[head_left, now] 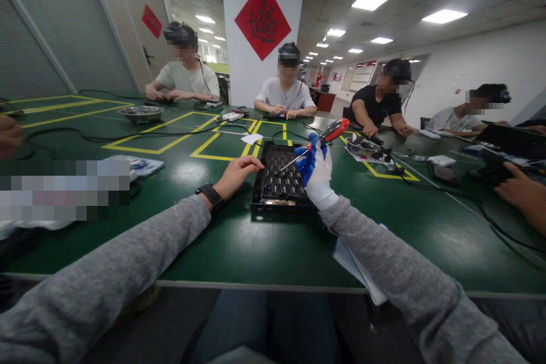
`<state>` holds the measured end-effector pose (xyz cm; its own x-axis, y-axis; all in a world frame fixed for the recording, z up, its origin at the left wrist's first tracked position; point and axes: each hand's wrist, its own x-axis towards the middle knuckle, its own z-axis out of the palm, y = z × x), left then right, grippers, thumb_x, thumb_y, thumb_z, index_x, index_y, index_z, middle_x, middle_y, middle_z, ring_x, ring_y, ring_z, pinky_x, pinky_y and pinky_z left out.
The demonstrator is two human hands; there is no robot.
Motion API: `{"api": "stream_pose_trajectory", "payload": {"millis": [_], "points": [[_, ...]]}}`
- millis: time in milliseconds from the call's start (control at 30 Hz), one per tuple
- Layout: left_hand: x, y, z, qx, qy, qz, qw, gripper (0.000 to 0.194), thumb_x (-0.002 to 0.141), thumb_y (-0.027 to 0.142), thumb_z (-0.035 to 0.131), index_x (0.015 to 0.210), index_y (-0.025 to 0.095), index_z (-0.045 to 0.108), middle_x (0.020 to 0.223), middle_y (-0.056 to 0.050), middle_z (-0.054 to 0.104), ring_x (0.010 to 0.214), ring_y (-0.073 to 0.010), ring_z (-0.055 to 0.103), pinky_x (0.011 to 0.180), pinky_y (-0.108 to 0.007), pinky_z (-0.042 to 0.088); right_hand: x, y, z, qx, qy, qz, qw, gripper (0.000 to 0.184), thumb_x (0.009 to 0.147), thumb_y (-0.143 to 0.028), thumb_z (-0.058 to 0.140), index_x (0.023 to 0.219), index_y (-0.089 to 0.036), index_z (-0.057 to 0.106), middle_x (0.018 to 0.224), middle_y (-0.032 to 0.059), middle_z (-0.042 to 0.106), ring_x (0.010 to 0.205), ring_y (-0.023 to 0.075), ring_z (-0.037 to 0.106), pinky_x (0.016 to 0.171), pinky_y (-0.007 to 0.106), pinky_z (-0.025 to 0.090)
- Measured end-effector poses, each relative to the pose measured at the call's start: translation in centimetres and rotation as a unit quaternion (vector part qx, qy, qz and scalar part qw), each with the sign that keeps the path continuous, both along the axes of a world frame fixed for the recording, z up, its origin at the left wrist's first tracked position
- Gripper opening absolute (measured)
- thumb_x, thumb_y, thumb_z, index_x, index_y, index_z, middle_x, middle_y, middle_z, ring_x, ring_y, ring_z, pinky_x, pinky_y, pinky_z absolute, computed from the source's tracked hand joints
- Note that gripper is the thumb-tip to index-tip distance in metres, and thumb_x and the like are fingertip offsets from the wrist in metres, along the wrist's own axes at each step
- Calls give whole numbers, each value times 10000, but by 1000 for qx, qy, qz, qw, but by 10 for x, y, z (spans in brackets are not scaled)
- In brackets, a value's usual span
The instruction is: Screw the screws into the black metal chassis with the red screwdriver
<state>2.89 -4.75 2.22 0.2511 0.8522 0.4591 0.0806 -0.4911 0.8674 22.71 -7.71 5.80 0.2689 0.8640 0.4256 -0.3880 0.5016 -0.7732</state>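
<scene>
A black rectangular case (282, 209) lies on the green table, with rows of small shiny metal pieces across its inside. In a white and blue glove, my right hand (318, 168) grips a screwdriver (335, 132) with a red and black handle. Its thin shaft slants down to the left over the case, and I cannot tell whether the tip touches anything. My left hand (238, 175), bare with a dark watch (210, 195) on the wrist, rests its outstretched fingertips at the case's left edge. Nothing shows in that hand.
Yellow tape outlines and black cables cross the green table (205, 256). Metal bowls (140, 114) stand at far left and right. A white paper scrap (251, 139) lies beyond the case, and a pale sheet (358, 270) under my right forearm. Several people sit around the table.
</scene>
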Motion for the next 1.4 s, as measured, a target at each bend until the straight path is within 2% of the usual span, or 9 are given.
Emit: {"api": "stream_pose_trajectory", "payload": {"millis": [100,200,400,533,800,1167,1400], "points": [[3,-7,4,12,95,-28,995,288,712,350,617,926,162,661,924,-46,648,853,-166,566,807,-295,408,-2,0,-1,-5,-10,17,1000,410,783,-494,499,1108,-243,490,687,-27,610,448,50,488,438,170,404],[5,-12,7,46,141,-37,988,337,682,409,656,902,155,674,909,-56,643,854,-175,567,808,-299,412,-3,1,-3,-1,-16,29,999,411,781,-493,505,1102,-237,493,695,-24,611,459,60,501,442,181,419],[5,-9,4,58,153,-43,986,326,668,431,670,809,137,676,858,-61,658,824,-178,582,794,-305,423,-3,2,-4,2,-34,29,999,423,791,-500,484,1119,-234,483,694,-28,607,453,61,500,445,185,423],[5,-5,2,54,155,-35,986,320,684,432,657,830,149,689,859,-57,666,826,-181,587,790,-306,422,-4,1,-3,19,-31,11,999,426,802,-496,464,1142,-240,473,695,-33,600,444,58,494,440,186,423],[5,-6,2,64,163,-42,984,306,716,428,631,809,140,679,856,-55,655,816,-170,584,786,-297,427,-6,-4,-4,35,-52,31,998,377,815,-466,474,1119,-243,483,685,-34,594,440,46,484,449,170,422],[3,-3,0,65,169,-38,983,313,704,431,641,828,148,688,863,-58,660,828,-180,591,788,-311,426,-7,-6,-3,38,-66,25,997,384,820,-466,468,1130,-239,474,702,-27,601,462,50,495,451,167,419],[4,-3,0,95,187,-54,976,282,722,419,631,792,150,684,857,-59,659,824,-173,590,799,-315,431,-9,-11,-1,47,-105,35,993,363,824,-449,478,1112,-228,473,692,-31,590,456,47,484,446,169,417]]}}
